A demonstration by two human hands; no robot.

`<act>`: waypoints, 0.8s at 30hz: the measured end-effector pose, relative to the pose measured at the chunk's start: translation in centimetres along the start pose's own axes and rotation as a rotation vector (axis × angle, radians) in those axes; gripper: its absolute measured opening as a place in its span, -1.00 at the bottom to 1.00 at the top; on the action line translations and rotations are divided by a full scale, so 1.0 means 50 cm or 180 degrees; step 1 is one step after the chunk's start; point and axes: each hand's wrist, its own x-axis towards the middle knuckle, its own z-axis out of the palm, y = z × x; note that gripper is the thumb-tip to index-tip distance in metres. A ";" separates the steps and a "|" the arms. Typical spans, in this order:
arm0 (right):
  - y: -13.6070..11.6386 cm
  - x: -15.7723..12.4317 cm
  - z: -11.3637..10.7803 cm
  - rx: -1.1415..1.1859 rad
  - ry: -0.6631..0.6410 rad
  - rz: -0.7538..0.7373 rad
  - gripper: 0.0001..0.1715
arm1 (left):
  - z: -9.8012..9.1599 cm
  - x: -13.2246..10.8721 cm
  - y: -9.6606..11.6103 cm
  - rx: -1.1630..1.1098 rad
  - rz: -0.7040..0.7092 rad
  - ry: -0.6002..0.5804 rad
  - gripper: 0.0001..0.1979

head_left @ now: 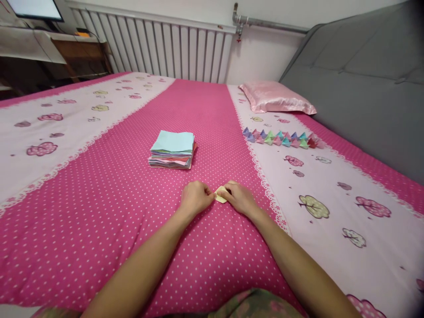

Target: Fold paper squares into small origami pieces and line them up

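We sit over a large bed (205,108) spread with pink polka-dot cloth and pale bands of printed trees. From our hands, a grey headboard (357,75) rises at two o'clock and a white radiator (170,48) stands against the wall at eleven. A pink pillow (276,97) lies at one o'clock, close to the headboard.

Next in size comes the row of folded paper shapes (277,141) at two o'clock — small coloured points set close together, the row running roughly from nine to three. Nearer us, at ten to eleven o'clock, we have a stack of square paper (172,142) with a pale blue sheet on top, its edges slightly uneven.

Our left hand (197,196) and our right hand (241,197) meet low in the middle, just above the pink cloth. The smallest thing is the yellow paper (220,198) between them: the left hand sits at its nine o'clock, the right at its three. The right hand is nearer and covers more of it, thumb laid across the face and fingers behind. The left thumb and fingertips are drawn together and look pinched on the opposite edge.

The paper's narrower end seems to point to nine o'clock, toward our left fingertips. Its long axis we cannot tell for sure — the right thumb hides part of the outline.
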 end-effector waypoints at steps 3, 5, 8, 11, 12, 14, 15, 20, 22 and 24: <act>0.000 0.002 0.001 -0.0053 0.0007 0.0014 -0.57 | 0.011 0.001 0.005 0.0101 -0.0081 0.0116 -0.75; 0.000 0.002 0.002 -0.0086 0.0012 0.0008 -0.58 | 0.017 0.002 0.007 0.0195 -0.0133 0.0168 -0.77; -0.001 0.003 0.003 -0.0102 0.0049 -0.0028 -0.60 | 0.023 0.003 0.008 0.0288 -0.0183 0.0186 -0.76; 0.001 0.001 0.003 0.0124 0.0146 0.0024 -0.69 | 0.025 0.002 0.008 0.0321 -0.0134 0.0231 -0.75; 0.004 0.000 0.003 0.0295 0.0172 0.0057 -0.75 | 0.025 0.002 0.007 0.0322 -0.0112 0.0245 -0.75; 0.011 -0.002 0.002 0.0736 0.0205 0.0131 -0.81 | 0.026 0.001 0.007 0.0324 -0.0097 0.0244 -0.75; 0.015 -0.003 0.002 0.0964 0.0215 0.0176 -0.81 | 0.027 0.001 0.007 0.0330 -0.0112 0.0230 -0.75; 0.031 -0.011 0.002 0.1565 0.0405 0.0452 -0.79 | 0.028 0.003 0.008 0.0372 -0.0094 0.0193 -0.77; 0.029 -0.013 0.001 0.1535 0.0493 0.0504 -0.81 | 0.026 0.002 0.010 0.0384 -0.0101 0.0150 -0.79; 0.024 -0.014 0.000 0.1395 0.0498 0.0477 -0.87 | 0.023 -0.001 0.013 0.0340 -0.0064 0.0149 -0.80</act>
